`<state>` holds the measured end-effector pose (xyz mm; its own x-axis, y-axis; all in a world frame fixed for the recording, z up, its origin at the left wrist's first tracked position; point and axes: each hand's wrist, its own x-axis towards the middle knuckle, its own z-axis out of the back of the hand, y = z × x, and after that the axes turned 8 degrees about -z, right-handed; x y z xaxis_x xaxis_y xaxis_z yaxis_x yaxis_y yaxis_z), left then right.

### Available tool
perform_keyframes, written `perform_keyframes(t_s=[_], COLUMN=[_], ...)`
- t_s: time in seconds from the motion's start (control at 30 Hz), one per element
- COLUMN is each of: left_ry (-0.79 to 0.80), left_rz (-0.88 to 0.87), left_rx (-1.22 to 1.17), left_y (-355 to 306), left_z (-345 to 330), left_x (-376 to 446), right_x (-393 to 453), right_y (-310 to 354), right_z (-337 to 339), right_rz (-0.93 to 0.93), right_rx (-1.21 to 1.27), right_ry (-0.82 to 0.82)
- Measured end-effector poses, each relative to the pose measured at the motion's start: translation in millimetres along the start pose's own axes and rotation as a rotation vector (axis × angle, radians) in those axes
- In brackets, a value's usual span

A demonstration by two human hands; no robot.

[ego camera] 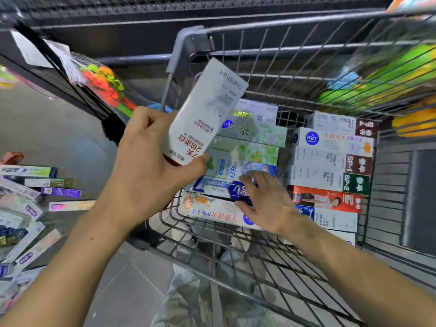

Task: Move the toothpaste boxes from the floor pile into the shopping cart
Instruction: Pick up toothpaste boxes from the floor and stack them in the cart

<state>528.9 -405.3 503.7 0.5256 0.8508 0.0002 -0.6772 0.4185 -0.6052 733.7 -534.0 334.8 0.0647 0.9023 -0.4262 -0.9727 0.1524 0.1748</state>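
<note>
My left hand (151,171) grips a white toothpaste box (207,109) with red print, held tilted over the left side of the wire shopping cart (188,43). My right hand (264,199) rests with spread fingers on a blue-and-white box (219,187) in the left row of boxes lying flat inside the cart. A second row of boxes (330,166) lies beside it on the right. The floor pile of toothpaste boxes (30,204) spreads at the left edge of view.
A dark store shelf (47,74) with a netted bag of orange and green items (103,83) stands left of the cart. Green and yellow packaged goods (389,79) show through the cart's right wire wall. Grey tiled floor (122,291) lies below.
</note>
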Motion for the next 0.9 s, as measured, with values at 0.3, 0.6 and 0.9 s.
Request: perform_keyframes(t_s=[0.3,0.6,0.9], left_ry=[0.327,0.527,0.4], left_rz=[-0.201,-0.483,-0.568], left_rx=[0.218,0.505,0.722], left_y=[5.9,39.4,67.9], left_z=[-72.2,-143.4,-154.0], left_x=[81.0,177.5,172.7], right_x=[-2.7,12.9,22.4], right_y=[-55.2,-50.7,-56.1], right_z=[15.8,-5.2,-11.4], right_rz=[-0.187,-0.268,-0.309], right_rx=[0.044,0.164,0.191], right_ry=[-0.026,-0.051,-0.111])
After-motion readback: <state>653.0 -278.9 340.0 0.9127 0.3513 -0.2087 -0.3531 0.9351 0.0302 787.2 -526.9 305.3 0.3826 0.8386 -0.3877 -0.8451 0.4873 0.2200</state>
